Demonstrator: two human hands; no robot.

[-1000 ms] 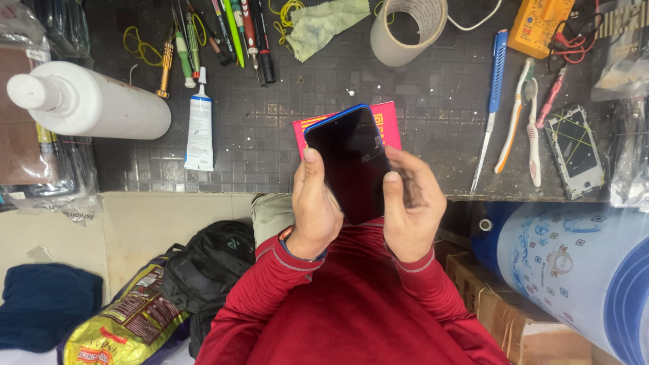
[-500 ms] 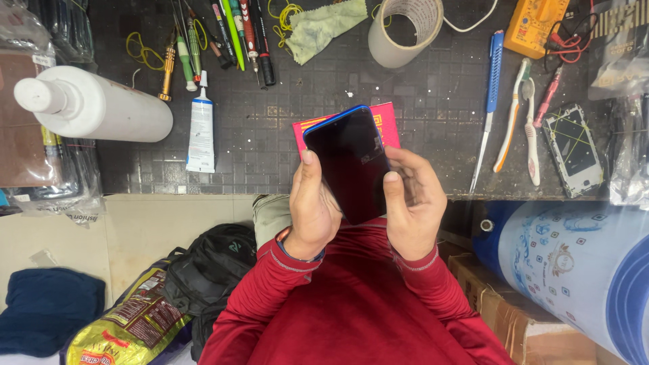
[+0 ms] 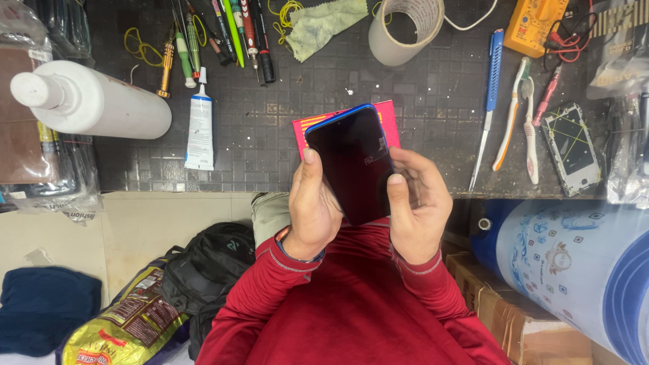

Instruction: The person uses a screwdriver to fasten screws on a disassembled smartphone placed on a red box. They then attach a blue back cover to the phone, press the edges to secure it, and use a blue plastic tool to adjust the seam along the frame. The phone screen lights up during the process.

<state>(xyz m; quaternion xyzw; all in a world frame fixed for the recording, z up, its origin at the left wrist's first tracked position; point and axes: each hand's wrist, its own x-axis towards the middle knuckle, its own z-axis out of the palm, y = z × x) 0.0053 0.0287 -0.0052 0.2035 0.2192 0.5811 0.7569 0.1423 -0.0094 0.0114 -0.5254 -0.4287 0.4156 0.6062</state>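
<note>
I hold a dark smartphone (image 3: 355,162) with a blue rim over the edge of a black cutting mat (image 3: 284,135). Its screen is off and faces up. My left hand (image 3: 311,209) grips the phone's left side, thumb along the edge. My right hand (image 3: 419,203) grips the right side, thumb on the screen's edge. Under the phone's far end lies a pink card (image 3: 385,115) on the mat. Both sleeves are red.
On the mat: a white bottle (image 3: 94,101) lying at left, a glue tube (image 3: 200,132), screwdrivers (image 3: 236,34), a tape roll (image 3: 405,27), a yellow multimeter (image 3: 537,23), toothbrushes (image 3: 520,115), a small bare phone body (image 3: 571,149). Below: black backpack (image 3: 209,263), blue patterned drum (image 3: 581,263).
The phone and both hands have stayed almost still. Only the view has shifted slightly.
</note>
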